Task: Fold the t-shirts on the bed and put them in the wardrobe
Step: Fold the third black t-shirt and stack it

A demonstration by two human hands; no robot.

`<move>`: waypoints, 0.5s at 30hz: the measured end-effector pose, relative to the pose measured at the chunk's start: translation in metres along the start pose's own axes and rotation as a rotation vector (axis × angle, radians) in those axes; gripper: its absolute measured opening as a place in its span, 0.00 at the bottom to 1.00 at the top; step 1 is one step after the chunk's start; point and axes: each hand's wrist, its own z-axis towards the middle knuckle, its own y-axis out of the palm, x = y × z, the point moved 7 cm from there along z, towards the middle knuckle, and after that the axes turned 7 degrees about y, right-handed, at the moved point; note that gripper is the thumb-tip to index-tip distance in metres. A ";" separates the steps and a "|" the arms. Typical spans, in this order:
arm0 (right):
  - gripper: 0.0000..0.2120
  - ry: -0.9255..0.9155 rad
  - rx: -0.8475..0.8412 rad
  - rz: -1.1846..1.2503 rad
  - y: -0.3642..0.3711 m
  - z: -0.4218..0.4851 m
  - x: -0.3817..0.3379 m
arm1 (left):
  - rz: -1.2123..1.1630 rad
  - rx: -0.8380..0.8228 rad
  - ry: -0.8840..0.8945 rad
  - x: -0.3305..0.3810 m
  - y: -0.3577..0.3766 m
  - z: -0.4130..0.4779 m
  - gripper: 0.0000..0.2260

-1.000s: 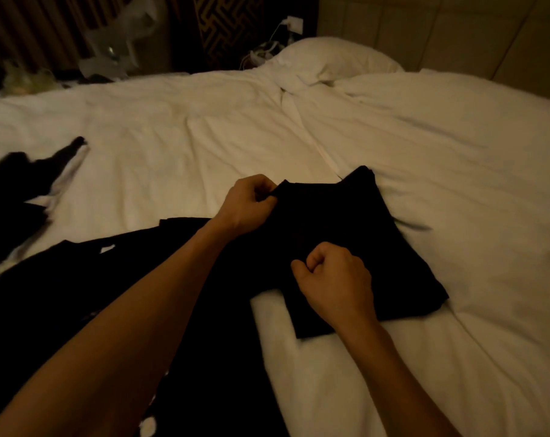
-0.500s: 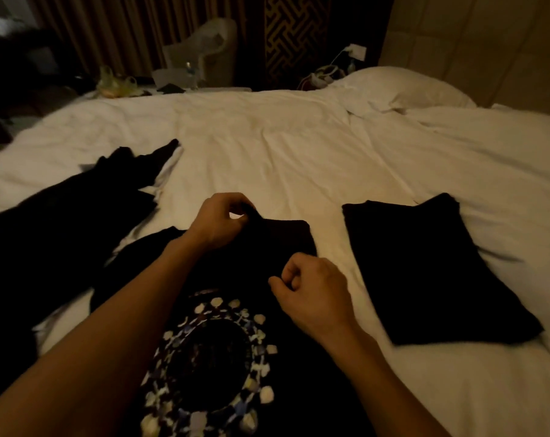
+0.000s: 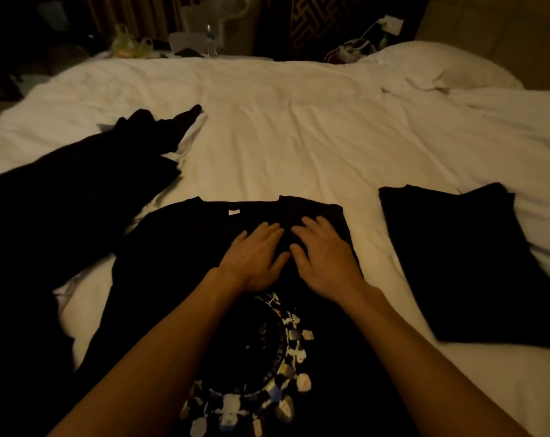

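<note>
Both palms down flat: left hand and right hand, fingers spread, press the printed black t-shirt on the bed; folded t-shirt lies right of them; crumpled dark clothes lie left.

Both forearms reach toward 12 o'clock; the left hand and right hand lie flat, palms down, fingers straight, thumbs nearly touching.

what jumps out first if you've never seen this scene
The left hand and the right hand press flat, side by side, on a black printed t-shirt spread at the near middle of the white bed. A folded black t-shirt lies to its right; a loose heap of dark clothes lies at the far left.
</note>
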 end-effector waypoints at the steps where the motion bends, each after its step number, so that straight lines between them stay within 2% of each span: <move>1: 0.26 0.022 -0.066 -0.077 0.009 0.006 0.008 | 0.033 -0.049 -0.024 -0.004 0.010 0.001 0.30; 3: 0.31 0.068 -0.207 -0.168 0.029 0.015 0.024 | 0.094 -0.095 -0.064 -0.012 0.021 0.004 0.32; 5: 0.34 0.101 -0.271 -0.200 0.044 0.022 0.036 | 0.150 -0.110 -0.068 -0.018 0.026 0.010 0.33; 15: 0.36 0.123 -0.239 -0.183 0.046 0.027 0.039 | 0.150 -0.115 -0.078 -0.022 0.025 0.017 0.32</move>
